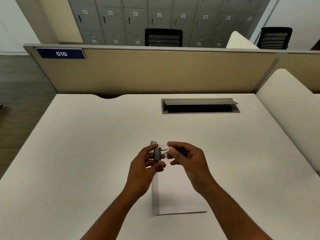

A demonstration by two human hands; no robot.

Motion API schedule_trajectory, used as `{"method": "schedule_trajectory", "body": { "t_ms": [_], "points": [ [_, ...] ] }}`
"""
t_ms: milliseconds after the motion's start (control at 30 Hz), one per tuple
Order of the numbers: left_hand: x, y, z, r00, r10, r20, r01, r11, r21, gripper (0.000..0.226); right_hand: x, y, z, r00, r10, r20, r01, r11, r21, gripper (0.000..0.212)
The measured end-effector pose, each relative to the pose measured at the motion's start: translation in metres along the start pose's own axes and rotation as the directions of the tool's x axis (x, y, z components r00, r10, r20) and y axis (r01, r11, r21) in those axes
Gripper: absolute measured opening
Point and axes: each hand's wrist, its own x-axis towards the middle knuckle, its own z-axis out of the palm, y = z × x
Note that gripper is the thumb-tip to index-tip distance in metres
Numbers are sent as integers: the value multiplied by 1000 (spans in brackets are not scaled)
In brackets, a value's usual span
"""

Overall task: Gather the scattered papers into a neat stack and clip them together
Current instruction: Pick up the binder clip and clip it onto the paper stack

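The fingers of the left hand curl around the black body of a binder clip, holding it above the far end of the papers. The right hand pinches the clip's wire handles between thumb and fingers. The papers lie stacked on the white tabletop, under both hands. Farther back, a cable hatch stands open before a beige partition carrying a blue sign.

Papers on desk, binder clip above them, cable hatch behind
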Motion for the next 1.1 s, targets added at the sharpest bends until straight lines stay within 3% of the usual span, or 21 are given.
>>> {"method": "schedule_trajectory", "body": {
  "t_ms": [167, 367, 667, 867, 1000, 1100],
  "points": [
    [4, 1, 3, 991, 125, 55, -133, 976, 170, 49, 0, -6, 3, 999, -42, 2, 42, 997, -60, 19],
    [5, 13, 12, 929, 353, 113, -369, 854, 367, 42, 0, -13, -3, 997, -75, 32, 80, 984, -162, 18],
    [-1, 25, 25, 903, 427, 41, -411, 836, 364, 50, -2, -27, -12, 970, -229, 82, 243, 924, -294, 24],
    [-5, 28, 33, 905, 426, -14, -391, 844, 368, 47, -6, -31, -12, 901, -421, 103, 421, 798, -431, 21],
    [-5, 27, 35, 903, 428, -41, -387, 851, 356, 45, -4, -34, -15, 897, -430, 105, 430, 789, -439, 17],
    [-6, 25, 35, 912, 401, -85, -362, 885, 292, 47, -2, -33, -18, 927, -365, 89, 371, 852, -370, 16]
  ]
}}
